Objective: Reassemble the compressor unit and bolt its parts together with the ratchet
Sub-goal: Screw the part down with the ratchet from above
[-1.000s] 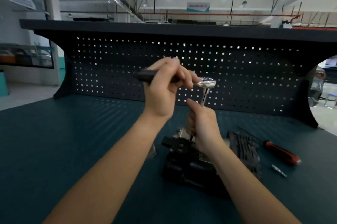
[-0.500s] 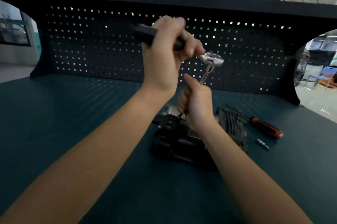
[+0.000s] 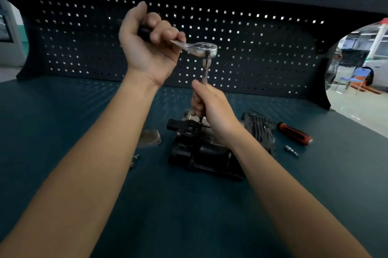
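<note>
Ratchet (image 3: 199, 49) near level, head pointing right, left hand (image 3: 150, 48) grip closed round handle; right hand (image 3: 214, 111) grips upright extension (image 3: 206, 71).

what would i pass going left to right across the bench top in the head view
small loose bolts -> flat metal plate -> compressor unit -> finned cover -> red-handled screwdriver

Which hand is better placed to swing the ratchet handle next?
Probably the left hand: it grips the black handle of the silver ratchet. The right hand holds the thin metal extension shaft above the black compressor unit.
</note>
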